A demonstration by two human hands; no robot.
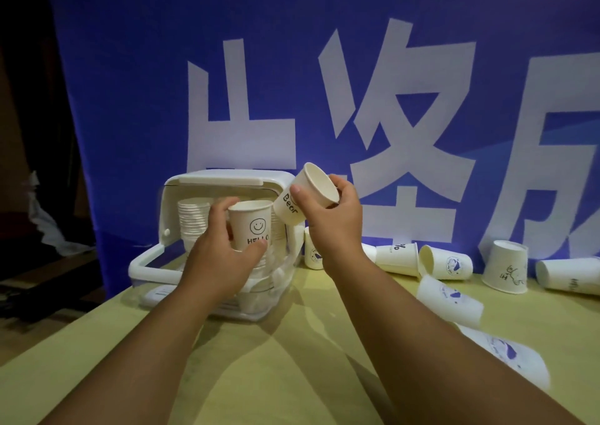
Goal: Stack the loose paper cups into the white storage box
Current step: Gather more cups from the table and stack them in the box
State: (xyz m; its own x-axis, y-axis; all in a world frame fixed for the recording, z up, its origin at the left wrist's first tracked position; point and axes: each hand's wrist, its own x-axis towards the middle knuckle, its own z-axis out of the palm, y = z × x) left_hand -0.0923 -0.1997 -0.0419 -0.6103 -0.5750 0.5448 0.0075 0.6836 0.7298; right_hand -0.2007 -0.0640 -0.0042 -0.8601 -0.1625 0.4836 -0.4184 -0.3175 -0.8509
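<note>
My left hand [224, 255] grips an upright white paper cup with a smiley face and "HELLO" [251, 224] in front of the white storage box [227, 177]. My right hand [331, 216] holds a second cup marked "Bear" [305, 194], tilted with its mouth up and to the right, just right of the first cup and above the box's right side. Inside the box stands a tall stack of nested cups [193, 220]. The box's clear front flap [149, 262] hangs open over the table.
Several loose cups lie on the yellow table [292, 359] to the right: one tipped [444, 263], one upside down [506, 270], another on its side [449, 298], one by my right forearm [506, 353]. A blue banner [324, 83] hangs behind. The table's left edge drops off.
</note>
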